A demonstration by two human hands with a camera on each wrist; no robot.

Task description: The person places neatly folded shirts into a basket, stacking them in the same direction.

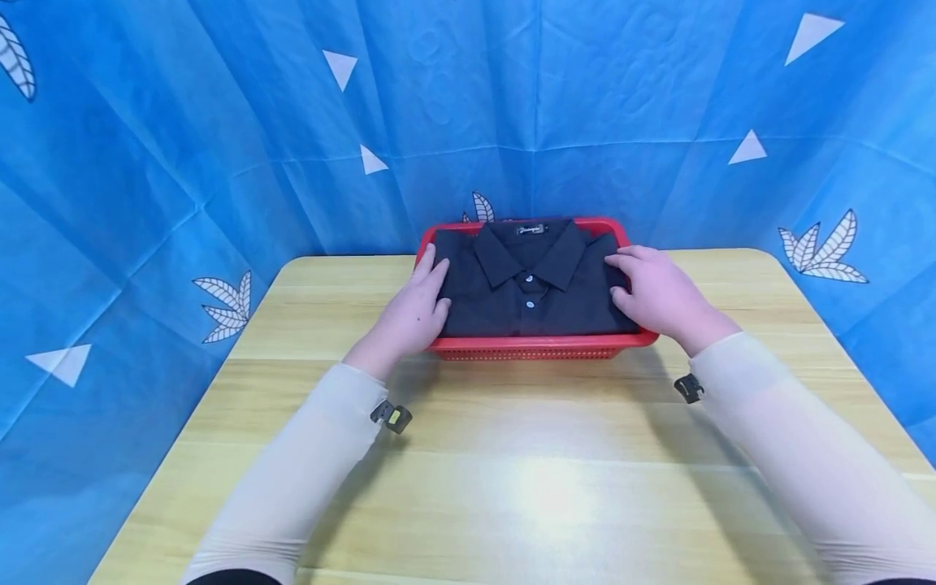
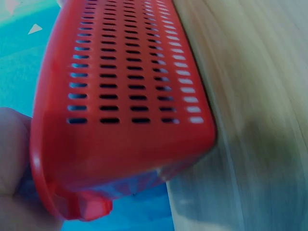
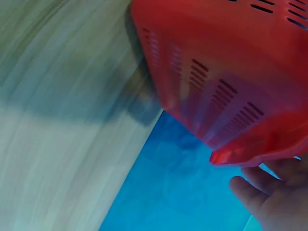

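A black collared shirt, folded with its collar up top, lies in a red plastic basket at the table's far side. My left hand reaches over the basket's left end, its fingers extended onto the shirt's left edge. Across the right end comes my right hand, with loosely bent fingertips at the shirt's right edge. The left wrist view shows the basket's slotted side wall and part of the hand beside the rim. In the right wrist view, fingers spread next to the rim.
The basket stands on a light wooden table, near its back edge. A blue curtain with white leaf and triangle prints hangs behind and along both sides.
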